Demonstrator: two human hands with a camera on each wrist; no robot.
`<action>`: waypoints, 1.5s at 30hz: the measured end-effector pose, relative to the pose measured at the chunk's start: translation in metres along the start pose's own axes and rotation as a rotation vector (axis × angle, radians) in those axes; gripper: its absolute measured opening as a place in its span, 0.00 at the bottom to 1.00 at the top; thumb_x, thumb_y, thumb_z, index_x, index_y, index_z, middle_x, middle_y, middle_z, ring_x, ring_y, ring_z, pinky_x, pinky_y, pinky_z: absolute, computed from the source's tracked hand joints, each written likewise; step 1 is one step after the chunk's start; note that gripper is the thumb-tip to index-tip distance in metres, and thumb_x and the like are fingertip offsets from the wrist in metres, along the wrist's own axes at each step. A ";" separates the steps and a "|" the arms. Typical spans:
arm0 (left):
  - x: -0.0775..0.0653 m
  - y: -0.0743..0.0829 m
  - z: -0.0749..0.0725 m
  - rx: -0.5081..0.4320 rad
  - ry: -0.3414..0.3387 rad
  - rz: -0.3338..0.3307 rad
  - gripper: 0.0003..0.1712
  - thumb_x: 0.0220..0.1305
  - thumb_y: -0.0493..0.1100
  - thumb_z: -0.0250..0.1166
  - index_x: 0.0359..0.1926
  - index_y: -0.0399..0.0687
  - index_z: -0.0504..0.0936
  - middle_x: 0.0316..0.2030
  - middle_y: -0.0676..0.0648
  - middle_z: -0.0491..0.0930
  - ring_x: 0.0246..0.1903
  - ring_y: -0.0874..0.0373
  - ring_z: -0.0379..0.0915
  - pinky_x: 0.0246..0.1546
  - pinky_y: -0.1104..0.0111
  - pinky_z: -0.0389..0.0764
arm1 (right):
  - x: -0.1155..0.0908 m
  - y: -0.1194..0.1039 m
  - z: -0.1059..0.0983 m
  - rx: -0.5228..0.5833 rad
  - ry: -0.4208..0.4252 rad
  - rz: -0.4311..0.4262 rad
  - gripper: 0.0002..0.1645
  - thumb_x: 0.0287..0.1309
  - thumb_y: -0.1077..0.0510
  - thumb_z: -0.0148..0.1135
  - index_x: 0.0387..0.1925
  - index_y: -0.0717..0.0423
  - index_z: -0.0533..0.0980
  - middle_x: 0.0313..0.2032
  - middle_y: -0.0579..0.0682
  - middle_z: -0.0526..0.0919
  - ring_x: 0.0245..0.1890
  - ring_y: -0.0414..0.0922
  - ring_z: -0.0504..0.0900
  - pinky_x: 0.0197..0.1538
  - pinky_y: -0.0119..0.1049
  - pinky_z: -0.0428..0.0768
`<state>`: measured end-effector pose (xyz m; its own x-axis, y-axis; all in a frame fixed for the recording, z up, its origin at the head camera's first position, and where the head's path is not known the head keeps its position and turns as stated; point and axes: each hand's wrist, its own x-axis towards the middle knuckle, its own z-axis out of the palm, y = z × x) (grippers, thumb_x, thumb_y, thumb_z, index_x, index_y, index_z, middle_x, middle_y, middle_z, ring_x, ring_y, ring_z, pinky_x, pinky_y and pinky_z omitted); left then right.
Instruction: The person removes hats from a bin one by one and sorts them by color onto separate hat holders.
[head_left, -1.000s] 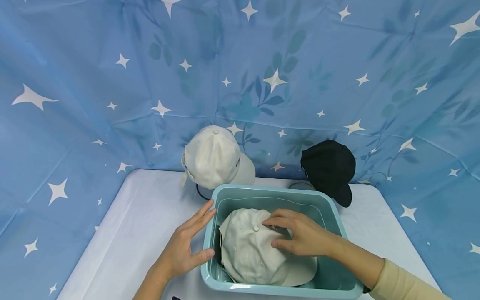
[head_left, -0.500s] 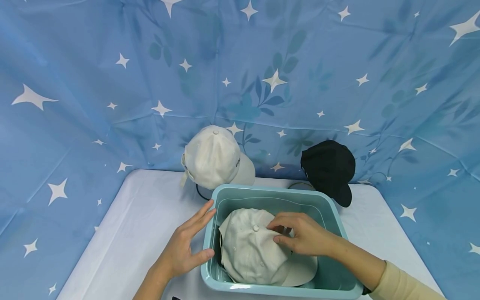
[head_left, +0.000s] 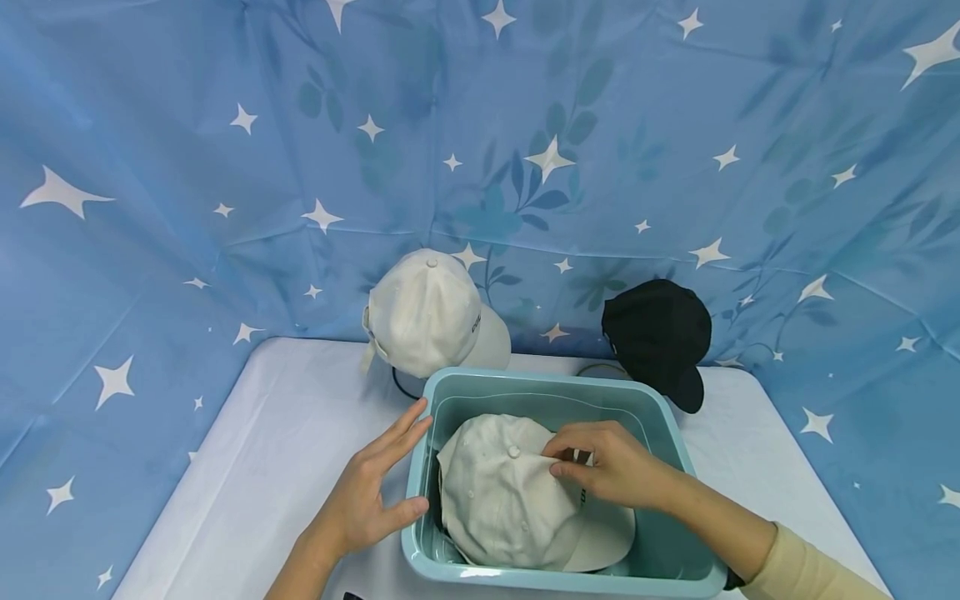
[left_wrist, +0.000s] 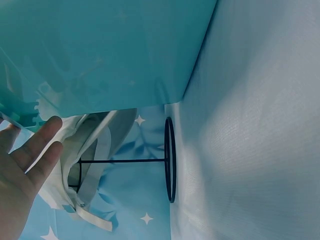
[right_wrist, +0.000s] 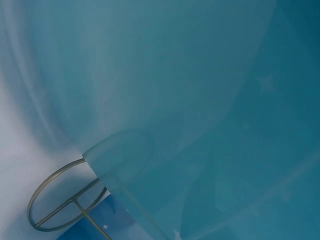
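Note:
A cream baseball cap (head_left: 495,500) lies crown up in a teal plastic bin (head_left: 555,579), its brim toward the right. My right hand (head_left: 615,471) reaches in over the bin and pinches the crown's fabric between thumb and fingers, near the top button. Dark lettering on the cap's front is partly covered by that hand. My left hand (head_left: 371,492) stays at the bin's left rim with fingers spread and straight; in the left wrist view its fingertips are beside the bin wall (left_wrist: 115,55). The right wrist view shows the bin's side but no hand.
Behind the bin, a white cap (head_left: 423,312) hangs on a stand with a black ring base (left_wrist: 170,160). A black cap (head_left: 660,342) stands at the back right, near a brass-coloured wire base (right_wrist: 55,195). Starry blue cloth (head_left: 225,167) closes off the white table (head_left: 247,467).
My right hand has shifted slightly right over the crown, and its thumb and fingers have drawn together on the fabric. My left hand has stayed in place.

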<state>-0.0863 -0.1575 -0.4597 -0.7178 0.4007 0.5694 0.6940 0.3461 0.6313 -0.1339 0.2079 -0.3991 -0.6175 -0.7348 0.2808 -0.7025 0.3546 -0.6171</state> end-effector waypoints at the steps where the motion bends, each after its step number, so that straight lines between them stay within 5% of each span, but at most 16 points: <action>1: 0.000 0.000 0.000 -0.001 0.000 0.001 0.46 0.61 0.50 0.70 0.77 0.39 0.68 0.79 0.41 0.59 0.75 0.45 0.62 0.70 0.58 0.70 | 0.000 0.000 0.000 0.000 0.007 -0.001 0.11 0.63 0.63 0.73 0.43 0.43 0.86 0.36 0.36 0.86 0.35 0.33 0.82 0.34 0.30 0.83; 26: 0.000 0.001 -0.001 -0.007 0.004 0.003 0.47 0.58 0.48 0.71 0.78 0.43 0.68 0.80 0.40 0.59 0.76 0.45 0.61 0.71 0.59 0.69 | -0.004 -0.018 -0.023 -0.014 0.143 0.028 0.17 0.58 0.69 0.74 0.42 0.44 0.85 0.36 0.39 0.87 0.34 0.36 0.82 0.31 0.35 0.84; 45: -0.002 0.000 0.000 0.001 -0.001 -0.013 0.47 0.59 0.48 0.71 0.79 0.48 0.66 0.80 0.42 0.59 0.76 0.45 0.61 0.71 0.58 0.69 | -0.005 -0.034 -0.048 -0.042 0.159 -0.004 0.07 0.65 0.59 0.70 0.43 0.44 0.85 0.36 0.46 0.88 0.34 0.36 0.83 0.30 0.30 0.83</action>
<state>-0.0848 -0.1580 -0.4605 -0.7268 0.3972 0.5603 0.6845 0.3520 0.6384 -0.1240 0.2272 -0.3442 -0.6606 -0.6364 0.3983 -0.7172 0.3783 -0.5852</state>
